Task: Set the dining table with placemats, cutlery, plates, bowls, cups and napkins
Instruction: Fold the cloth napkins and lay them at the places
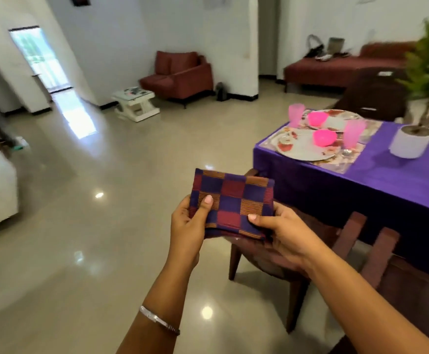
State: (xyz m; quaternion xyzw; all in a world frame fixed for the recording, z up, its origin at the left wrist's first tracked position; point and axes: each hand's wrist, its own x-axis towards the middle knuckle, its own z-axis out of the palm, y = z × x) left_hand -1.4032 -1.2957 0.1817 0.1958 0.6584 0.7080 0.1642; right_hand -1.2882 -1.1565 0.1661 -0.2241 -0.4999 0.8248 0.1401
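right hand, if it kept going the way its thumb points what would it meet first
The right hand grips the folded purple-and-red checked cloth napkin, thumb pointing left across it. Going straight on, it would likely meet the left hand holding the opposite edge.

Bare purple tablecloth (387, 185) between near plate (302, 146) and white planter (410, 144).

A home's open living and dining room: dark red upholstered armchair (180, 75) and matching long sofa (341, 66) against white walls, glossy beige tiled floor (106, 175), a purple-clothed dining desk (387, 185) with brown wooden chairs (279, 254), potted green plant (412, 139).
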